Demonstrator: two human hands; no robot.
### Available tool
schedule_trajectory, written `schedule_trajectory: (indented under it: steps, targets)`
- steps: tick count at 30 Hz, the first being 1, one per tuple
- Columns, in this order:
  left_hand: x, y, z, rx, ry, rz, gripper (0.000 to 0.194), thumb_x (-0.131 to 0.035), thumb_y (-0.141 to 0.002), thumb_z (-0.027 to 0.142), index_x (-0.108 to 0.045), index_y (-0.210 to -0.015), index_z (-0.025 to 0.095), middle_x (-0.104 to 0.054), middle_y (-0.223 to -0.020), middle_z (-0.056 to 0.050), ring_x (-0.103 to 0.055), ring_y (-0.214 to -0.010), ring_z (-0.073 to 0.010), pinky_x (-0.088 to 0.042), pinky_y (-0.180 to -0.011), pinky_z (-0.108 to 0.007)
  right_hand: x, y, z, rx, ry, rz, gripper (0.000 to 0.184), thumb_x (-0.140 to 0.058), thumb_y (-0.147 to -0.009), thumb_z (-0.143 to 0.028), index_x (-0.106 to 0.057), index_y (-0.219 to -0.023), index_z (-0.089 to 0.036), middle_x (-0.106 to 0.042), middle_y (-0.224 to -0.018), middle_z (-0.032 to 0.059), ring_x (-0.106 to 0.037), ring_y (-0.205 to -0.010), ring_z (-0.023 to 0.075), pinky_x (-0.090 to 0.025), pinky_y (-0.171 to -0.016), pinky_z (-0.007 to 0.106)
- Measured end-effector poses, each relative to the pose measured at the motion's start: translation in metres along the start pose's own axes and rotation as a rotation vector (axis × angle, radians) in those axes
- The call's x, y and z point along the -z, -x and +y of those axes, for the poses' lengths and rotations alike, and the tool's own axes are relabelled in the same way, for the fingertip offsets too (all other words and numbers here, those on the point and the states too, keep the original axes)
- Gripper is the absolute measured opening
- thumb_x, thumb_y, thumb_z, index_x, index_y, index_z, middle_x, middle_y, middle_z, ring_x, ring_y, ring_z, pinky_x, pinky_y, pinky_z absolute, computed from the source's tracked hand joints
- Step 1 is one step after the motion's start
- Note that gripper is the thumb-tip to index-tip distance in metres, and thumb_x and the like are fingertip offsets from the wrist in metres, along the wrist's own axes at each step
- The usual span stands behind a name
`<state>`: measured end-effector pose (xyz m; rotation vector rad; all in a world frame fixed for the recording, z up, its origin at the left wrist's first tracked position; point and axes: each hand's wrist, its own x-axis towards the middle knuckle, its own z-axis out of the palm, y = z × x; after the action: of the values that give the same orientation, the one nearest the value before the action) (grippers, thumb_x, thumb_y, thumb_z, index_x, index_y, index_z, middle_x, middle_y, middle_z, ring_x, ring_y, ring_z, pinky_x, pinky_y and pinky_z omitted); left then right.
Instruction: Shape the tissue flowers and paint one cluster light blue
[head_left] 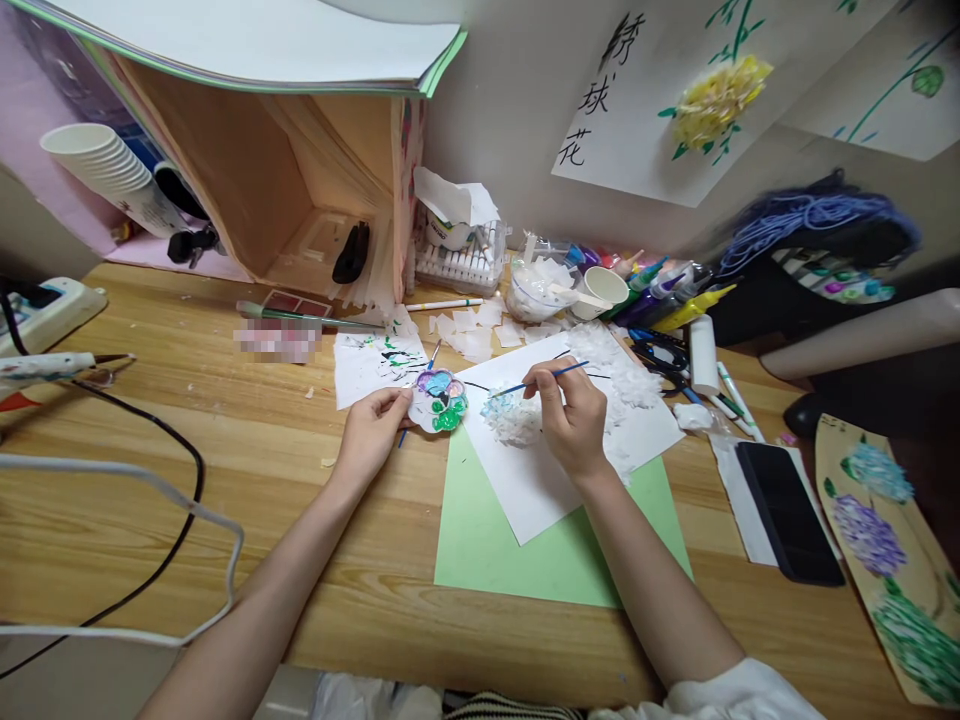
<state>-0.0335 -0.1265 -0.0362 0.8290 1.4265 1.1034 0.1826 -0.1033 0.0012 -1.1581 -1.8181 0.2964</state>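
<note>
My left hand (375,430) pinches the edge of a small flower-shaped paint palette (440,402) with blue, purple and green paint in its wells. In my right hand (568,415) is a thin blue paintbrush (538,376). Its tip points left onto a cluster of crumpled white paper petals (516,420), tinted light blue at the upper left. The petals sit on a white paper sheet (525,512) with dark drawn lines. Beneath that lies a green sheet (487,560). Another thin brush (434,354) shows partly behind the palette.
A paint-stained paper (367,370) and torn paper scraps (472,335) lie behind. Paint tubes (667,290), a paper cup (606,288) and scissors (664,360) stand or lie at the back right. A phone (787,510) is at right; a glue gun (52,368) and cables (199,480) are left.
</note>
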Motion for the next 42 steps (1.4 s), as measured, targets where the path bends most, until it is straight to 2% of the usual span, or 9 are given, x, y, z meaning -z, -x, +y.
schedule_trajectory:
  steps: [10,28,37,42]
  targets:
    - [0.0009,-0.0016,-0.0017,0.007,-0.003,0.006,0.037,-0.067,-0.064,0.049,-0.067,-0.077,0.014,-0.067,-0.070,-0.001,-0.060,-0.065,-0.0140,-0.050,-0.066,-0.024,-0.0011,-0.0007,0.0051,-0.001,0.045,-0.061,0.019,-0.042,-0.090,-0.022,-0.053,-0.074,-0.021,-0.055,-0.063,0.0002,-0.051,-0.066,0.0149,-0.040,-0.064,0.029]
    - [0.0019,-0.0021,-0.0049,0.014,-0.006,-0.011,0.037,-0.066,-0.067,0.047,-0.066,-0.082,0.013,-0.065,-0.070,0.000,-0.060,-0.066,-0.0137,-0.049,-0.068,-0.024,-0.0004,0.0000,0.0074,0.003,0.042,-0.028,0.018,-0.043,-0.089,-0.020,-0.054,-0.075,-0.020,-0.056,-0.063,-0.0003,-0.052,-0.067,0.0140,-0.040,-0.065,0.028]
    - [0.0010,-0.0023,-0.0027,0.017,0.012,0.005,0.033,-0.068,-0.065,0.045,-0.064,-0.073,0.014,-0.063,-0.067,0.001,-0.059,-0.066,-0.0135,-0.049,-0.067,-0.023,0.0004,-0.0007,0.0063,-0.019,0.008,-0.009,0.018,-0.043,-0.089,-0.019,-0.054,-0.075,-0.020,-0.056,-0.064,-0.0005,-0.052,-0.066,0.0135,-0.040,-0.065,0.028]
    - [0.0016,-0.0019,-0.0033,0.022,0.002,0.005,0.034,-0.067,-0.065,0.046,-0.065,-0.077,0.014,-0.064,-0.070,0.000,-0.059,-0.066,-0.0134,-0.049,-0.067,-0.024,-0.0001,-0.0005,0.0061,-0.015,0.012,-0.051,0.018,-0.043,-0.089,-0.020,-0.055,-0.075,-0.020,-0.056,-0.064,-0.0003,-0.052,-0.068,0.0136,-0.040,-0.066,0.028]
